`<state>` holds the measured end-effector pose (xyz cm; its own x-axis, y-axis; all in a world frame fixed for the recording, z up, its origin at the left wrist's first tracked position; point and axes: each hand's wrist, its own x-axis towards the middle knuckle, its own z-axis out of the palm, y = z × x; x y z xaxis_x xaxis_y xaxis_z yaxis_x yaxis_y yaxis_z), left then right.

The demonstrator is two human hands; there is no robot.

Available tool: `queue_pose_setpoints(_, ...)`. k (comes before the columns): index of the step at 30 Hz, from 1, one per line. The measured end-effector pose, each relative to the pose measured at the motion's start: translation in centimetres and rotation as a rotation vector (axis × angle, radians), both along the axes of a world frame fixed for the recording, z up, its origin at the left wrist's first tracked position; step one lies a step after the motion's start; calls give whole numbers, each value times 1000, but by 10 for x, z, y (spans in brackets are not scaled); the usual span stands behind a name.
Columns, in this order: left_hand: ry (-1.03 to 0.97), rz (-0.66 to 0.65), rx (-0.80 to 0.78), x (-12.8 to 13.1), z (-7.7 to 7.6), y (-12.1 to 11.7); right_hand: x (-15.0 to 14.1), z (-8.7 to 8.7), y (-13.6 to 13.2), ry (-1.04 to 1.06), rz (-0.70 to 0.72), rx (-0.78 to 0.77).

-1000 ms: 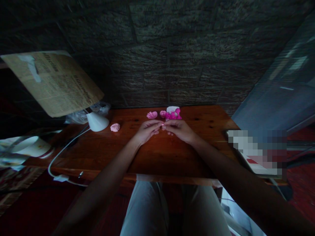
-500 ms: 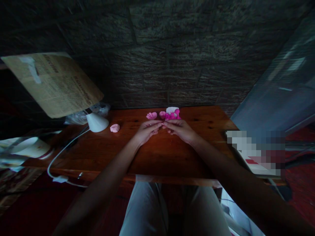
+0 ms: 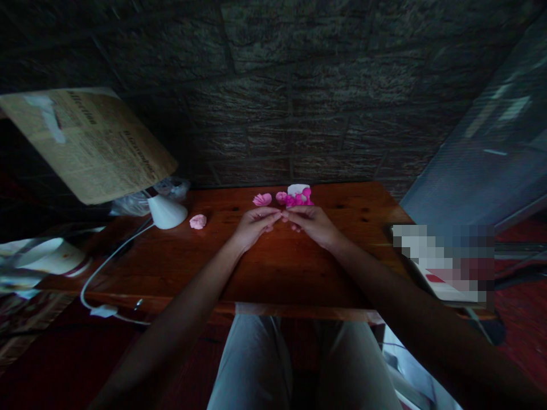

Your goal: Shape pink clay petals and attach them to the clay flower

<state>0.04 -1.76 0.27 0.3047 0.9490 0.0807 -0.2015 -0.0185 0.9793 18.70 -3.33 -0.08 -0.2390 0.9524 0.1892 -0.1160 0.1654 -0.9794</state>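
Your left hand [image 3: 255, 224] and right hand [image 3: 311, 221] look pinched on pink bit [image 3: 282, 213]; squeezing hard could squash it.

One head-worn view from above the lap [image 3: 252, 359], forward and down across the table [image 3: 290, 273], wall [image 3: 269, 97] beyond.

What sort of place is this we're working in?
Likely a room in a home: a wooden table stands by a dark stone-look wall, with a lamp whose shade bears newspaper print.
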Motion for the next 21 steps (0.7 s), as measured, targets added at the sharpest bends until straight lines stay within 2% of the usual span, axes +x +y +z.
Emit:
queue_pose_setpoints(7, -30, -21, 31, 2, 2, -1, 1, -3, 2, -10, -33, -2)
queue_pose_setpoints(13, 6, -10, 92, 1, -4, 2, 0, -4, 2, -8, -21, -6)
queue_pose_setpoints(21, 51, 40, 176, 0, -7, 4, -1, -4, 1, -23, -23, 12)
